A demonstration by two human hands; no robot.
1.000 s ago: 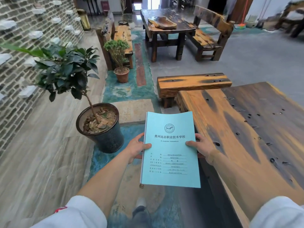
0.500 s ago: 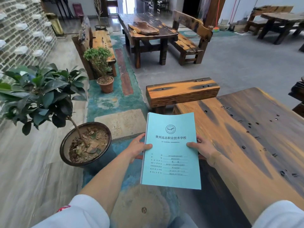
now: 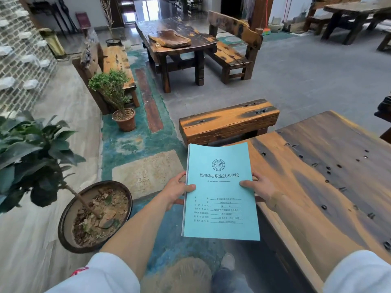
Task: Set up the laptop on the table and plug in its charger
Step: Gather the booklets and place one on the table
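Observation:
I hold a light blue bound booklet [image 3: 220, 193] with printed Chinese text flat in front of me. My left hand [image 3: 176, 190] grips its left edge, thumb on the cover. My right hand [image 3: 259, 189] grips its right edge the same way. The booklet hangs over the floor just left of the near corner of a heavy wooden table [image 3: 330, 176], whose top is bare. No laptop or charger is in view.
A large potted plant [image 3: 93, 216] stands on the floor at my left. A wooden bench [image 3: 228, 121] sits at the table's far end. Further off are a small potted shrub [image 3: 122, 115], another table [image 3: 175, 45] with benches, and a brick wall [image 3: 19, 60] on the left.
I have walked forward alongside the table; the large potted plant has slid left and nearer, and more of the room shows. Both hands keep the same hold on the booklet.

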